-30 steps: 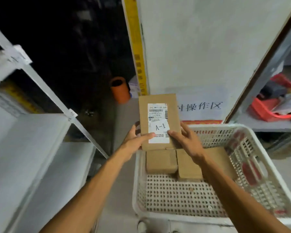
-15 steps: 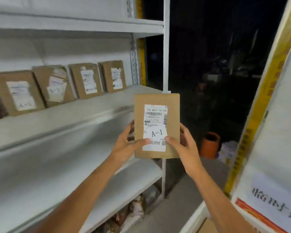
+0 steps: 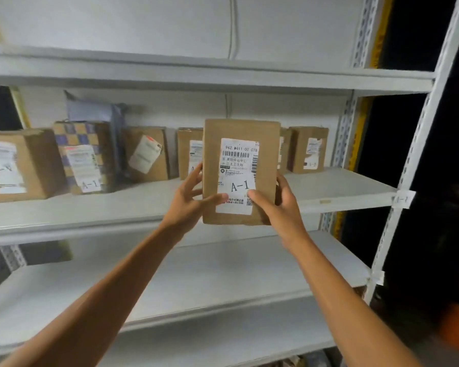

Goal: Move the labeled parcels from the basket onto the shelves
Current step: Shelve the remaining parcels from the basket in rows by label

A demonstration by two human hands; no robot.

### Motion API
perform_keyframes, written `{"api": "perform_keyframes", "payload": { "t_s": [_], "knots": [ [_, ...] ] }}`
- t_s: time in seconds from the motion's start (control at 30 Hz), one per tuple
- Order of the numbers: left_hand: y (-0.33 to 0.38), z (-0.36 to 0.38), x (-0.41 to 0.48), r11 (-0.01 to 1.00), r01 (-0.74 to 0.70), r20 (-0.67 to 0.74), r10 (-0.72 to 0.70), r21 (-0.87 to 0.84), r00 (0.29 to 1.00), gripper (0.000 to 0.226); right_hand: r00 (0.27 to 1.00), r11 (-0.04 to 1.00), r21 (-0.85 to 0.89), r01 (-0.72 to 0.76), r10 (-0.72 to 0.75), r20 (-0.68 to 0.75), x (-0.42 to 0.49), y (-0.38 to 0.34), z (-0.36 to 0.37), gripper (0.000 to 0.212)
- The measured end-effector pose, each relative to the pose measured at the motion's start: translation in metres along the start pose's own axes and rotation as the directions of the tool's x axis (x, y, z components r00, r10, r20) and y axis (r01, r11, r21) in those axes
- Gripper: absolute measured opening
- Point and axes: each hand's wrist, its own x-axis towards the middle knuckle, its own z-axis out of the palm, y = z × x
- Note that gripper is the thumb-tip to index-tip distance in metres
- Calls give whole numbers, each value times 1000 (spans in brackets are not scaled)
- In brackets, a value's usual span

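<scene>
Left hand (image 3: 188, 205) clasps the near-left edge of the A-1 parcel (image 3: 240, 172), thumb across its label (image 3: 237, 176); right hand (image 3: 278, 205) clamps the opposite edge likewise. Parcel upright between both palms, label facing the wearer, probably to check it against the shelf tag (image 3: 403, 199), right of the grip. Middle shelf (image 3: 337, 192) lies just behind.

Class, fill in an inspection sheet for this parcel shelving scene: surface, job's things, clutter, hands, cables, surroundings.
Surface: white metal shelf, mostly bare at its right end.
Job's things: flat brown cardboard parcel labelled A-1, held upright in front of that shelf; row of brown labelled boxes standing on it.
Clutter: grey plastic mailer bag behind the boxes.
Hands: left hand and right hand both grip the parcel.
Cables: nothing seen.
Surroundings: white A-1 shelf tag on the upright post; dark aisle at right.
</scene>
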Motion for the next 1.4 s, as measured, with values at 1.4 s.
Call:
{"api": "perform_keyframes", "payload": {
  "t_s": [1.4],
  "knots": [
    [-176, -251, 170, 900, 278, -317, -170, 335, 933, 58, 968, 961, -272, -42, 107, 226, 226, 160, 274, 71]
  ]
}}
